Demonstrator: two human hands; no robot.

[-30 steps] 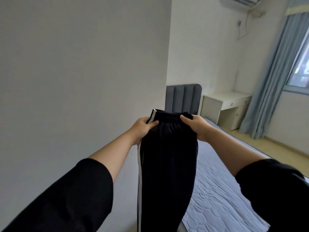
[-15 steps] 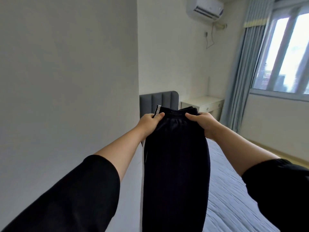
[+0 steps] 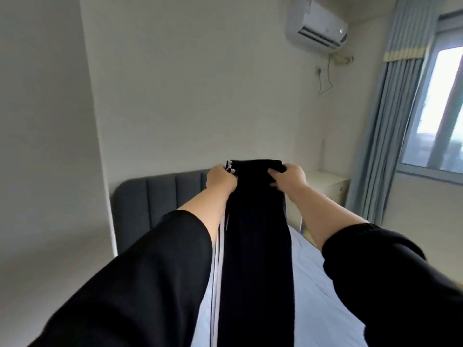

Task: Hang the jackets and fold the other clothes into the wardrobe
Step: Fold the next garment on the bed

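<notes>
A pair of black trousers with white side stripes hangs lengthwise in front of me, legs together, above the bed. My left hand grips the left end of the waistband, where the white stripes show. My right hand grips the right end of the waistband. Both arms are stretched out at about chest height. The lower ends of the trouser legs run out of the frame at the bottom.
A bed with a light blue sheet and a grey padded headboard lies below. A white panel or wall stands close on the left. A cream nightstand, blue curtains, a window and an air conditioner are at the right.
The view has swung right and up, showing more of the headboard and back wall. Both hands keep their hold on the waistband and have lifted the trousers out further over the bed.
</notes>
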